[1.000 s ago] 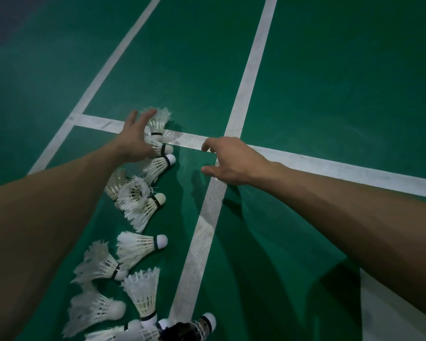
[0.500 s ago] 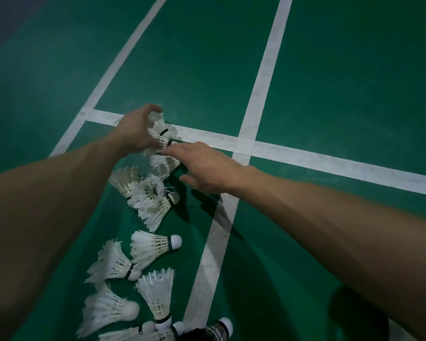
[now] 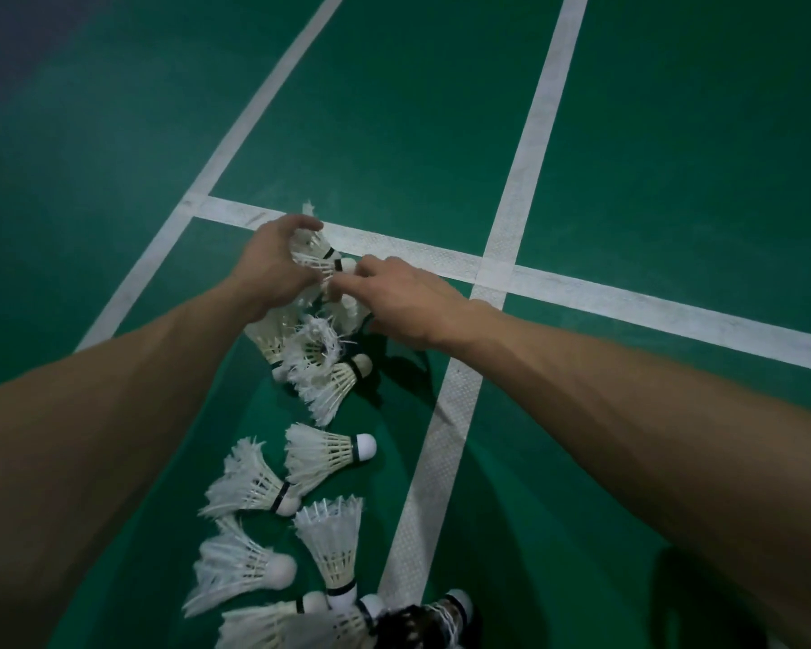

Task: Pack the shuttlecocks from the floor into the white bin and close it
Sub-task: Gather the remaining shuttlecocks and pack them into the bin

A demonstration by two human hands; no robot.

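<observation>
1. Head view: two bare forearms reach forward over a green court floor (image 3: 675,156) crossed by white lines (image 3: 530,147).
2. Just left of the frame's centre, the left hand (image 3: 272,269) has its fingers (image 3: 300,224) curled round the feather skirt of the top shuttlecock (image 3: 317,255). The thumb and forefinger arch over it, and its black-banded cork points right.
3. Just right of that, the right hand (image 3: 403,302) has its fingers (image 3: 347,287) loosely bent. Their tips lie against the cork end of the same shuttlecock and the feathers beneath it. Whether they pinch anything or only touch cannot be told.
4. Directly below both hands, a heap of shuttlecocks (image 3: 319,367) lies on the floor with feathers tangled. One cork points right at the heap's lower edge.
5. In the lower centre, loose shuttlecocks (image 3: 328,454) lie on their sides in a ragged trail running to the bottom edge. All are left of the white line that slants down to the bottom centre.
6. At the bottom edge, a dark blurred thing (image 3: 408,625) sits among the corks. What it is cannot be told.
</observation>
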